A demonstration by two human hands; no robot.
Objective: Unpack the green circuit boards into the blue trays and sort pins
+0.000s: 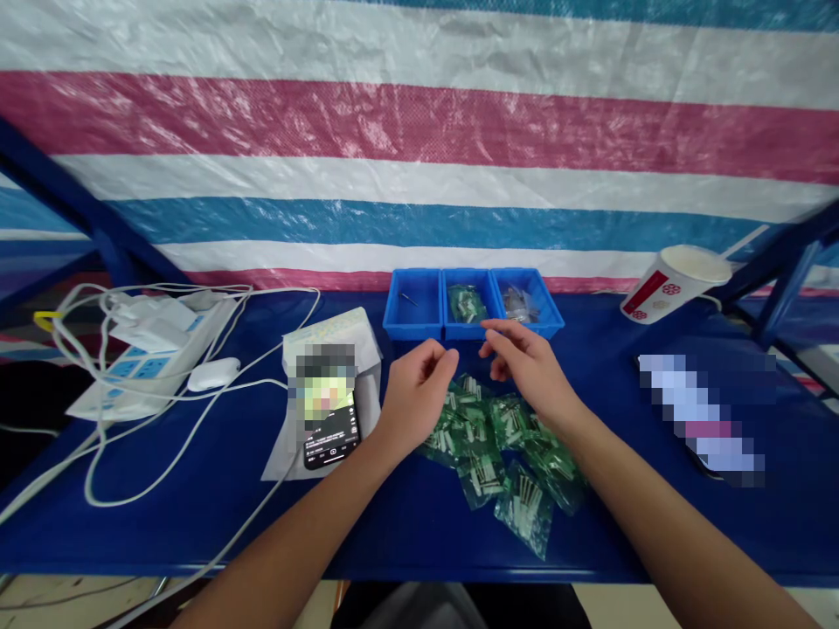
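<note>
Three blue bins stand side by side at the back of the table. The left bin [414, 330] holds a small screw-like piece, the middle bin [467, 332] a green-tinted bag, the right bin [547, 325] clear bags with small parts. Several green-tinted bags of screw-like parts [524, 507] lie in a pile before them. Above the pile's left side, my left hand [420, 384] is closed, thumb against curled fingers; anything inside is hidden. My right hand [521, 358] hovers just in front of the middle and right bins, fingers bent and apart, holding nothing visible.
On the left lie a power strip [148, 367] with tangled white cables, a white case [213, 374] and a lit phone [333, 437] on white packaging. A paper cup [675, 284] with a straw leans at the back right, behind another phone [701, 419].
</note>
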